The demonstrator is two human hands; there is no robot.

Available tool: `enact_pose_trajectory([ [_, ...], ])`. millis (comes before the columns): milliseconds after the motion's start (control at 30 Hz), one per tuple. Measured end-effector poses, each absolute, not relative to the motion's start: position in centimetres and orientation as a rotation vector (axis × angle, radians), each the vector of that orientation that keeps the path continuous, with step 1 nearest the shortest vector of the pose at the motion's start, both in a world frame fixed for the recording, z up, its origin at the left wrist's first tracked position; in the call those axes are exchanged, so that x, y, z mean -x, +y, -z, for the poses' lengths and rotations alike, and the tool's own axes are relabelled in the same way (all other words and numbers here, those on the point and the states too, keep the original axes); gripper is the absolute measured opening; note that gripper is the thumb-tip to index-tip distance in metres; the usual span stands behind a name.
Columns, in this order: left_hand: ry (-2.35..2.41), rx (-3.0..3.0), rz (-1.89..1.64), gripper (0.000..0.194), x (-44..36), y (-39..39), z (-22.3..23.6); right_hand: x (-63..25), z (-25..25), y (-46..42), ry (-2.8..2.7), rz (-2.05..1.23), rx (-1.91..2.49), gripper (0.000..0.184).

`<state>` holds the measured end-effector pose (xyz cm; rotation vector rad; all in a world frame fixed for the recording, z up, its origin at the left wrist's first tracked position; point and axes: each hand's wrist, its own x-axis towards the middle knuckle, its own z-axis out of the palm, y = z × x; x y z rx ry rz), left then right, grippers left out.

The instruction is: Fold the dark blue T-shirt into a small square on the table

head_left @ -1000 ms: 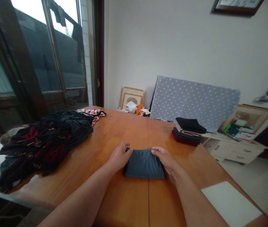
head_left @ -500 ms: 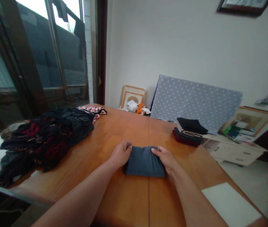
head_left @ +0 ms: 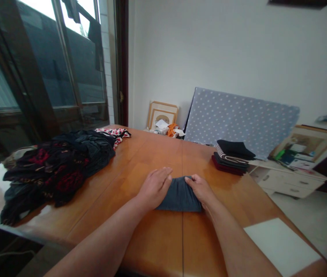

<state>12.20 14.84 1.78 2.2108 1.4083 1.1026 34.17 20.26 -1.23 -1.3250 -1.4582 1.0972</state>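
Observation:
A folded blue-grey garment (head_left: 181, 197) lies on the wooden table (head_left: 152, 154) in front of me; its exact kind does not show. My left hand (head_left: 156, 186) rests flat over its left side, fingers stretched out and hiding that part. At the right edge my right hand (head_left: 199, 188) grips the cloth, thumb on top and fingers underneath. To the right is a neat stack of folded clothes (head_left: 231, 159), black on top, with striped and dark red layers below.
A loose heap of dark clothes (head_left: 56, 165) covers the table's left side. A white sheet (head_left: 280, 244) lies near the right edge. Behind the table stand a polka-dot covered panel (head_left: 238, 115), picture frames (head_left: 163, 114) and a white drawer cabinet (head_left: 293, 182).
My left hand has let go of the garment's left edge and moved right, now lying flat on top of it. My right hand keeps its grip. The view has tilted slightly downward.

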Motion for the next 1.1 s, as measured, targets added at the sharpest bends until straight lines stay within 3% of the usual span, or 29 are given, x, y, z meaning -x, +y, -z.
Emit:
enact_pose_trajectory([
  [200,1.354,-2.535,-0.584,0.059,-12.8,13.8,-0.5,-35.0,2.3,21.2,-1.455,-0.917,1.436,0.034],
  [367,1.386,-2.546,-0.511,0.064,-12.8,14.0,-0.3,-36.5,1.4,21.2,-1.515,-0.496,1.578,0.031],
  [500,1.394,-2.533,-0.529,0.063,-13.0,14.0,-0.5,-35.4,-0.5,19.3,-1.730,-0.226,1.442,0.039],
  [733,1.448,-2.532,-0.520,0.067,-13.1,14.1,0.2,-32.5,0.3,17.6,-2.427,-0.388,1.354,0.056],
  [1100,1.553,-2.464,-0.468,0.073,-13.1,14.2,0.5,-32.5,0.7,18.1,-2.436,-0.552,1.502,0.060],
])
